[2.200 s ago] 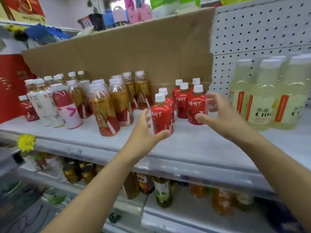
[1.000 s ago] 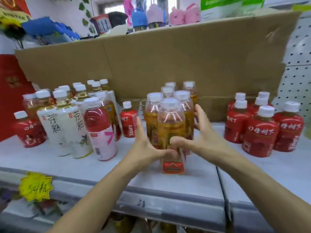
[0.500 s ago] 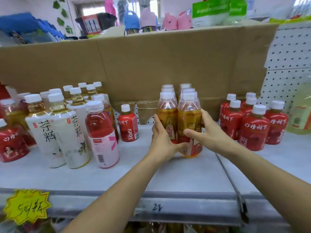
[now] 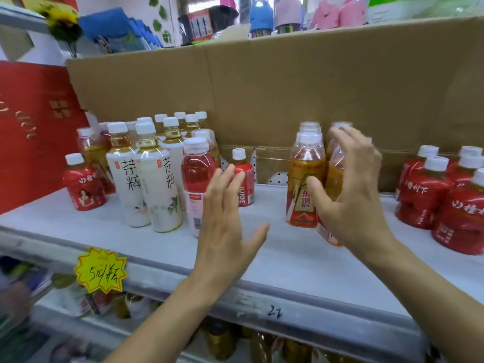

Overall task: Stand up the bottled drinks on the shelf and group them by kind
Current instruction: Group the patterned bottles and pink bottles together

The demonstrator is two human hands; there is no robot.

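The clear plastic bottles of amber drink with orange-and-gold labels (image 4: 305,184) stand upright in two files in the middle of the pale grey shelf (image 4: 288,260). The files run back toward the brown cardboard sheet (image 4: 288,95) that lines the rear. Packed this way, one kind takes a narrow lane and each bottle props its neighbour.

The right hand (image 4: 351,195) is spread in front of the right-hand file, fingers apart and lightly curved, thumb by the front label. It closes round nothing, and I cannot tell whether it touches the plastic. It reads as a hand cupped to guard against a topple.

The left hand (image 4: 225,218) is flat and wide open, palm turned right, holding nothing. It is in front of a small red-labelled bottle with a white cap (image 4: 247,187) that stands alone near the cardboard, probably the next one to place.

To the right, well apart, squat red bottles with white caps (image 4: 424,197) form their own group. The left cluster is mixed:
- tall white-wrapped bottles with black characters (image 4: 159,195)
- a clear bottle of red drink with a pink-and-white label (image 4: 196,174)
- pale golden bottles (image 4: 171,132) behind them
- one stray squat red bottle (image 4: 85,187) at the far left, beside a red box (image 4: 31,132)

The sorting looks roughly half done.
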